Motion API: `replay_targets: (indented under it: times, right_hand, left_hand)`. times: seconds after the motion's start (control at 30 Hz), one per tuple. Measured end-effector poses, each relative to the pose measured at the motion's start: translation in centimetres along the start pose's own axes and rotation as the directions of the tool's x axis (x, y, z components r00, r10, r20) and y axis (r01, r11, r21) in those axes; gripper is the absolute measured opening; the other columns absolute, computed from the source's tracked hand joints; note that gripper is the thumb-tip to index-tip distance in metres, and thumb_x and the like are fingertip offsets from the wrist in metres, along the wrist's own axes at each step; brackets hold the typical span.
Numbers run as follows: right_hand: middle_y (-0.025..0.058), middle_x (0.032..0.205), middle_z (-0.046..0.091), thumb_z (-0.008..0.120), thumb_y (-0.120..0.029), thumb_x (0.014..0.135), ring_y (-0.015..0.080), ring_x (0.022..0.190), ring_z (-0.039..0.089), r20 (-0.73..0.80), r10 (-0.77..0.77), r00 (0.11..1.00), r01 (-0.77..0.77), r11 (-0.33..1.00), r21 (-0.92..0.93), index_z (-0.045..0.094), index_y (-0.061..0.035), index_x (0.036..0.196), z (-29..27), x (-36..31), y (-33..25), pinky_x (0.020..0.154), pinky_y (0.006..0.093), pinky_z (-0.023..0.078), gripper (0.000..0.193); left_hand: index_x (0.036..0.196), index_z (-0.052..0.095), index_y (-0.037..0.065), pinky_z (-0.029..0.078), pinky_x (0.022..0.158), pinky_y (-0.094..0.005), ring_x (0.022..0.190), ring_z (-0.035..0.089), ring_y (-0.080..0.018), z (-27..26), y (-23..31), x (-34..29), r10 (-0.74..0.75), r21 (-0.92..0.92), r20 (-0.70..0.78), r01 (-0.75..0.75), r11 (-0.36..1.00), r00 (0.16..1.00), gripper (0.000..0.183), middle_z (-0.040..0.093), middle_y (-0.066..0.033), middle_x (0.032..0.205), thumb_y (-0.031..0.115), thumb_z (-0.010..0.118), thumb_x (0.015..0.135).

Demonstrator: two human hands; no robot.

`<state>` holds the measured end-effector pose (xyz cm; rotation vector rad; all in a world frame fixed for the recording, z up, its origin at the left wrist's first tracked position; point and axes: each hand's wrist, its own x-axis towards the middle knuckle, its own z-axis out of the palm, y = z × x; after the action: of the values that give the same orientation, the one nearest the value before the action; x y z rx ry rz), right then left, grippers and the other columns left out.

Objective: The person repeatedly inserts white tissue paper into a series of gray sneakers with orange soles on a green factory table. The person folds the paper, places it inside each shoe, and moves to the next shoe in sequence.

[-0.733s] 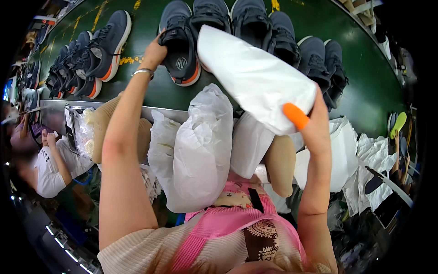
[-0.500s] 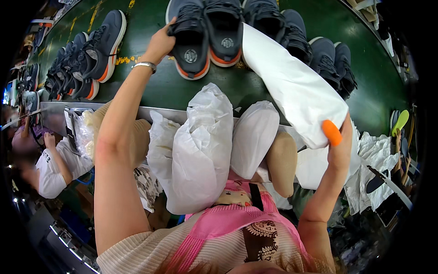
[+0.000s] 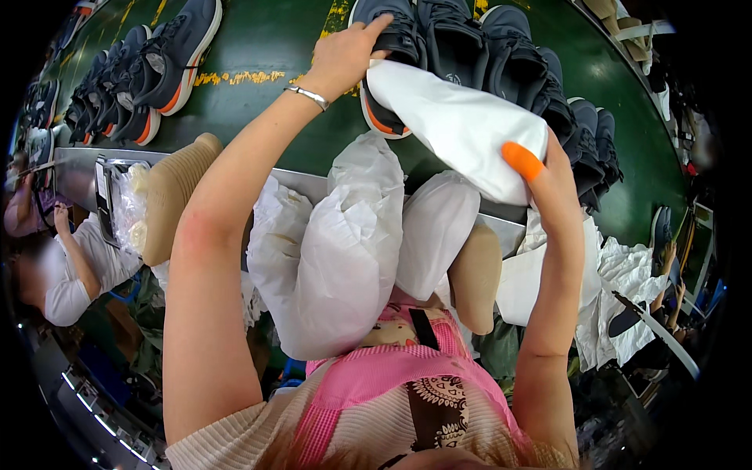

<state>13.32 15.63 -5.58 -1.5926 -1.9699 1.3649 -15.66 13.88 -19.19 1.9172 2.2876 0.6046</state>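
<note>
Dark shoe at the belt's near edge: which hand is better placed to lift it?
Left, probably. The left hand already rests on the dark shoe, fingers over its upper. The right hand is busy gripping the white paper, an orange cot on its thumb.

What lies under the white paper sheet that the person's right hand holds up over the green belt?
Under the white paper sheet show dark sneakers on the green belt; the left hand touches one. The right hand grips the sheet. The covered shoe parts cannot be seen.
</note>
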Motion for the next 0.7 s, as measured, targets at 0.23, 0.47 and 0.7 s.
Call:
replay_targets:
  times: [0.23,0.47,0.7]
  right_hand:
    - [0.0251,0.08,0.064,0.072,-0.035,0.068,0.0402,0.068,0.064,-0.105,-0.321,0.941,0.203,0.786,-0.584,0.047,0.0086,0.1,5.0,0.1,-3.5,0.063,0.0417,0.052,0.059]
    - [0.0223,0.079,0.065,0.071,-0.036,0.071,0.0378,0.066,0.065,-0.196,-0.4,0.895,0.186,0.736,-0.651,0.045,0.0066,0.104,10.6,1.2,-3.8,0.059,0.0423,0.052,0.06]
    - [0.017,0.072,0.06,0.074,-0.027,0.066,0.0295,0.057,0.063,-0.211,-0.534,0.819,0.271,0.684,-0.678,0.046,0.0052,0.09,13.4,5.4,-3.5,0.049,0.0362,0.05,0.049]
  left_hand:
    - [0.121,0.06,0.013,0.05,0.078,-0.0425,0.085,0.063,-0.0325,-0.1,-1.3,0.4,0.028,-0.032,0.077,-0.026,0.999,0.997,0.037,0.066,-0.0144,0.093,0.018,0.05,0.086]
    - [0.108,0.068,0.011,0.052,0.071,-0.0426,0.077,0.065,-0.0327,0.2,-2.1,0.0,-0.019,-0.049,0.023,0.02,0.999,1.0,0.033,0.067,-0.0169,0.081,0.019,0.049,0.082]
    - [0.103,0.069,0.01,0.052,0.071,-0.0444,0.078,0.064,-0.0349,0.7,-2.2,0.0,-0.08,-0.065,0.011,0.08,0.995,0.997,0.031,0.066,-0.0195,0.081,0.019,0.049,0.081]
